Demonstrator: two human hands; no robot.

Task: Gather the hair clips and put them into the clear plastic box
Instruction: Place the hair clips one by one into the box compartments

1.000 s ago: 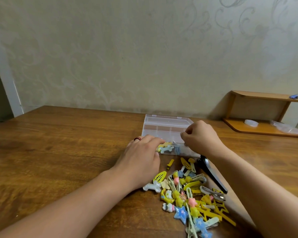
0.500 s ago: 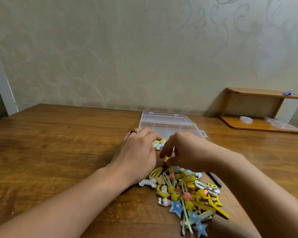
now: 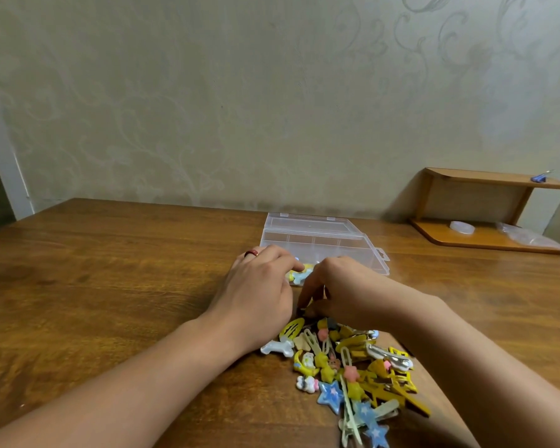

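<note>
Where the wooden table (image 3: 110,286) shows its glossy brown grain, a clear plastic box (image 3: 324,240) lies open toward the far side, its lid laid back flat and its thin walls dividing it into compartments. A few pale yellow and blue clips (image 3: 299,274) rest in its near left compartment. Nearer, a loose pile of hair clips (image 3: 349,363) spreads over the tabletop: flat yellow snap clips, slim pale green clips, glossy blue stars, a white bone-shaped piece (image 3: 277,347) at the left edge and a shiny metal clip (image 3: 390,357) on the right.

The left hand (image 3: 256,292) lies palm down just left of the pile's far end, a red ring (image 3: 251,253) on one finger, its fingers curled forward to the box's near left corner; whether it holds anything cannot be told. The right hand (image 3: 343,289) arches over the far edge of the pile, knuckles raised, fingertips (image 3: 301,305) pointing down and pinched at a small yellow piece by the table, though the grip itself is largely hidden. Both forearms reach in from the near edge.

On the far right stands a small wooden shelf (image 3: 485,202).
</note>
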